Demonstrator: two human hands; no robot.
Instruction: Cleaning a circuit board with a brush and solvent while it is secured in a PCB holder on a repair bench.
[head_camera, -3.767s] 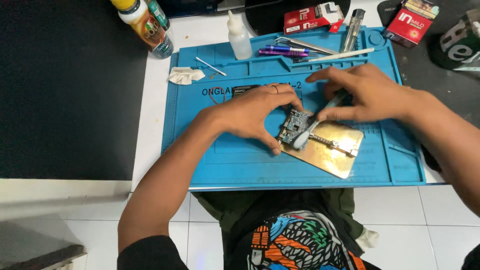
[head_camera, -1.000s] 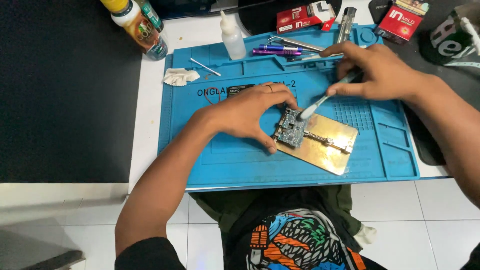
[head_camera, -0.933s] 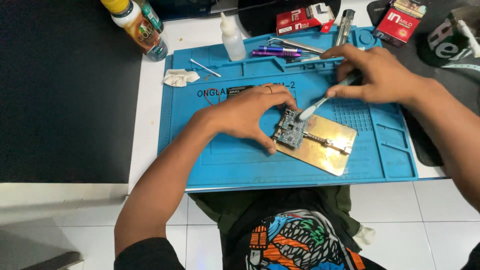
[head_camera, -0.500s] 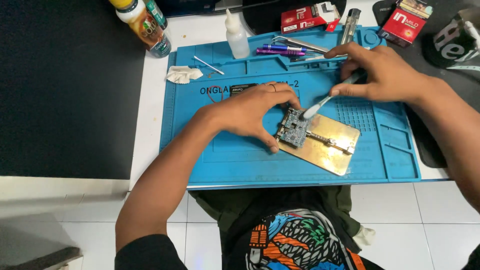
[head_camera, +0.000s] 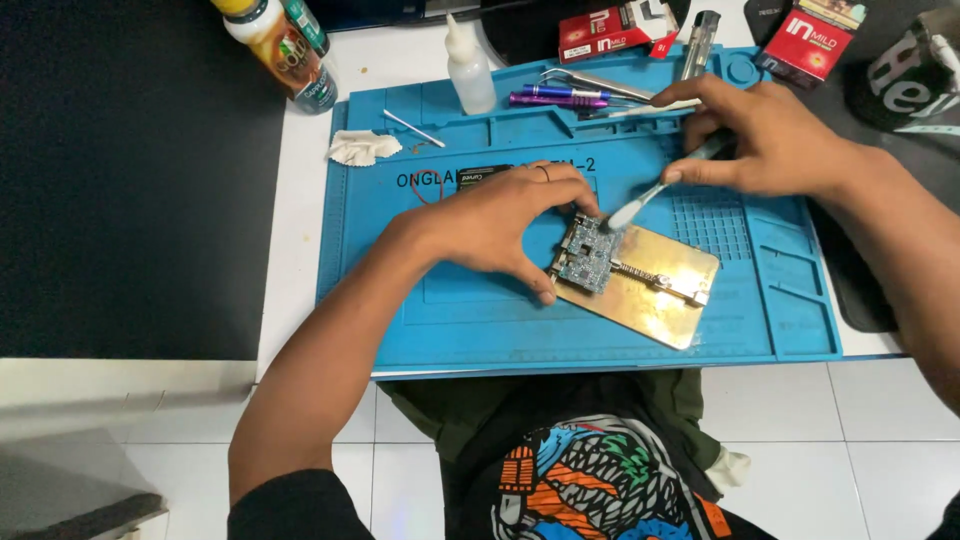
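Seen from above, the left hand (head_camera: 500, 225) curls around a small circuit board (head_camera: 586, 255) clamped on a brass holder plate (head_camera: 655, 290) on a blue work mat (head_camera: 400, 300), while the right hand (head_camera: 765, 140) pinches a brush (head_camera: 650, 195), bristles touching the board's top edge.

Just one head cam here, looking steeply down from right above the blue work mat (head_camera: 480, 330), close enough that it fills most of the frame.
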